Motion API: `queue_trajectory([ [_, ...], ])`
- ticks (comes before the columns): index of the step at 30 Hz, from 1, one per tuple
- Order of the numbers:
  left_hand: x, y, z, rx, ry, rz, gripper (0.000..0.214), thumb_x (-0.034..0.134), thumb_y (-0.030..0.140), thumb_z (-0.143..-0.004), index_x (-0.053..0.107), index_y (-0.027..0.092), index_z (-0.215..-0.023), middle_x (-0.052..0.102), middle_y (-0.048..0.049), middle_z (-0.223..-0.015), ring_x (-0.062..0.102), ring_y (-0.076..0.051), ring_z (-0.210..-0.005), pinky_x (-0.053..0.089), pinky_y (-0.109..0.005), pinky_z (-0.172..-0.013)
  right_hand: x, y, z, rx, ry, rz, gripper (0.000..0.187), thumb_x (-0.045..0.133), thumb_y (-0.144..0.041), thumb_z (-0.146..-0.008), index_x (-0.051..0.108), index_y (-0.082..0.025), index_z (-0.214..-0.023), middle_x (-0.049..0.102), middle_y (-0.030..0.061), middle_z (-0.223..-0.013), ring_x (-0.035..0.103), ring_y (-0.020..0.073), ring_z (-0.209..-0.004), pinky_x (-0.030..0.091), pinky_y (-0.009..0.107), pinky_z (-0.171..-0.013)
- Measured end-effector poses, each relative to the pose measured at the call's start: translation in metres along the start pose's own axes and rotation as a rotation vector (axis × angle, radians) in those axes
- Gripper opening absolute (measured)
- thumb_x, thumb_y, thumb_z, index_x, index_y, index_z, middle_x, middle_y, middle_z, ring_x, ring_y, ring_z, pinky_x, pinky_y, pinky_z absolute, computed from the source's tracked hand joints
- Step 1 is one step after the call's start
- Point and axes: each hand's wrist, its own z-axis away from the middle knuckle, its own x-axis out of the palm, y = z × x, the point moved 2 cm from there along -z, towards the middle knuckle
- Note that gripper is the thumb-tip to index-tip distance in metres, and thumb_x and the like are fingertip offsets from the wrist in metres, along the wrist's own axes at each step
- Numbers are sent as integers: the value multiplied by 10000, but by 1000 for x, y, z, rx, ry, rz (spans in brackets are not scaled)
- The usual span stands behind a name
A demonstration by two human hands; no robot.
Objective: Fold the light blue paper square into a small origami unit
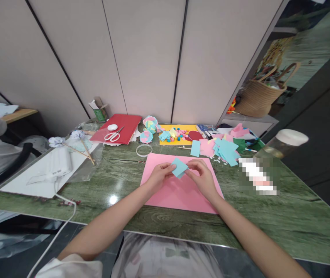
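Note:
A small light-blue paper square is held between both hands above a large pink sheet that lies flat on the green table. My left hand pinches its left edge with fingers closed. My right hand grips its right side, fingers curled over the paper. The square looks partly folded.
A pile of blue and pink paper squares lies behind the sheet, with folded paper balls, a yellow tray of beads, a tape ring, white scissors on a red board, a white power bank and a lidded jar.

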Motion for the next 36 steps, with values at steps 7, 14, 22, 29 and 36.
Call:
queue_trajectory([
  [7,-1,-1,-1,10,-12,32,254,676,351,-622,623,141,-755,616,-34,-771,565,-125,-702,432,-265,-705,-1,-4,0,-24,5,24,88,594,-274,-710,586,-216,-775,532,48,-890,505,190,-875,420,339,-741],
  [14,0,2,0,49,12,-4,296,676,356,-618,629,146,-821,620,-49,-818,572,-146,-740,440,-292,-726,-2,-6,0,-52,3,43,50,593,-251,-711,592,-214,-743,525,43,-869,503,188,-874,415,343,-763],
  [22,-2,2,-1,84,20,-60,265,666,340,-630,630,144,-805,616,-43,-821,564,-143,-751,439,-302,-749,-2,-6,0,-56,-6,47,49,588,-236,-706,587,-211,-748,528,43,-866,505,187,-861,418,342,-755],
  [29,-7,-1,-4,161,63,-194,265,638,341,-660,625,130,-820,619,-62,-845,556,-151,-760,436,-299,-742,1,-5,0,-66,-52,63,101,606,-245,-694,586,-214,-788,528,37,-870,508,177,-836,421,324,-731],
  [36,-2,1,-2,125,25,-176,269,640,357,-650,627,127,-789,609,-53,-794,553,-145,-736,442,-295,-730,0,-8,3,-109,2,130,71,588,-223,-702,606,-225,-771,525,35,-874,512,190,-876,406,352,-798],
])
